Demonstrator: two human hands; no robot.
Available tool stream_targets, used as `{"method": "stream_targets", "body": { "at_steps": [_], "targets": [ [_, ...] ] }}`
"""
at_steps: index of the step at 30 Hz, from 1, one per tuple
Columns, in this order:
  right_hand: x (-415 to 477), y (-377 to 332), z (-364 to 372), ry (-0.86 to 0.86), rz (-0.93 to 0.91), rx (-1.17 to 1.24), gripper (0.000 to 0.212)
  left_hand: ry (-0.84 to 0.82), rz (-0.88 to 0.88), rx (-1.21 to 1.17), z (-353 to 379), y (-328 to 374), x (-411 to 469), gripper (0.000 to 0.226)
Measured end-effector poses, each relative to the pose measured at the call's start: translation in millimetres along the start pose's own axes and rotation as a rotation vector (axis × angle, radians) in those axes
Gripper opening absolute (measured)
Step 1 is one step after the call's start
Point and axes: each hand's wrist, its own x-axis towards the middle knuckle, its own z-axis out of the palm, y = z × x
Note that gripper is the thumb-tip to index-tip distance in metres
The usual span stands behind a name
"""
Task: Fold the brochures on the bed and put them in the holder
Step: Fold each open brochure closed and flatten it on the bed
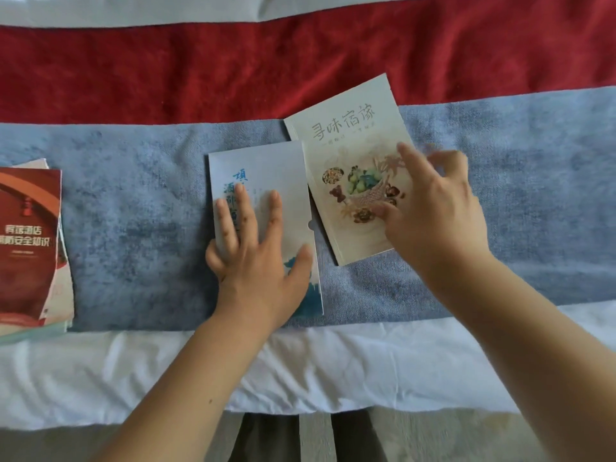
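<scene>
A pale blue holder [266,168] with blue lettering and a thumb notch on its right edge lies flat on the blue-grey runner. My left hand [256,251] presses on it with fingers spread and straight. To its right lies a folded cream brochure [346,135] with a food picture, tilted, its left edge meeting the holder's right edge. My right hand [433,208] is over the brochure's right side. Its thumb and index finger touch the cover, and the other fingers are blurred and loosely curled at the right edge.
A stack of brochures [30,241] with a red cover on top sits at the left edge of the blue-grey runner [133,228]. Beyond it lies a red runner [233,71]. The white sheet [100,371] covers the bed's near edge, with the floor below.
</scene>
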Motion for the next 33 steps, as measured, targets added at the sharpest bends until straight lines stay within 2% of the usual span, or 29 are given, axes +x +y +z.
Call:
{"method": "stream_targets", "body": {
  "at_steps": [2, 5, 7, 9, 12, 15, 20, 23, 26, 29, 33],
  "targets": [
    [1, 9, -5, -0.039, 0.038, 0.053, 0.087, 0.018, -0.015, -0.032, 0, -2, -3, 0.092],
    [-3, 20, -11, -0.114, 0.119, 0.125, 0.082, -0.005, -0.052, 0.005, 1, -1, -11, 0.111],
    [-14, 17, -10, -0.095, 0.116, 0.059, 0.075, 0.000, -0.056, 0.023, 2, 1, -19, 0.107],
    [-33, 8, -2, -0.035, 0.032, -0.066, 0.071, 0.017, -0.053, 0.039, 2, 3, -28, 0.095],
    [-58, -4, 15, -0.071, -0.021, -0.182, 0.078, -0.006, -0.065, 0.037, 3, 6, -38, 0.086],
    [-63, -5, 27, -0.091, 0.008, -0.181, 0.080, -0.051, -0.066, 0.054, 4, 6, -41, 0.087],
    [-60, -14, 27, -0.004, 0.087, -0.041, 0.082, -0.106, -0.060, 0.001, -1, 1, -34, 0.084],
    [-56, -14, 21, -0.019, 0.164, 0.142, 0.086, -0.134, -0.059, -0.038, -2, 0, -31, 0.079],
    [-48, -11, 10, -0.080, 0.227, 0.300, 0.071, -0.131, -0.047, -0.034, 0, -2, -37, 0.076],
    [-43, -6, -4, -0.062, 0.243, 0.364, 0.058, -0.114, -0.049, -0.012, 2, -4, -41, 0.073],
    [-52, -4, -16, -0.051, 0.275, 0.469, 0.056, -0.102, -0.049, -0.017, 1, -5, -41, 0.071]
  ]
}}
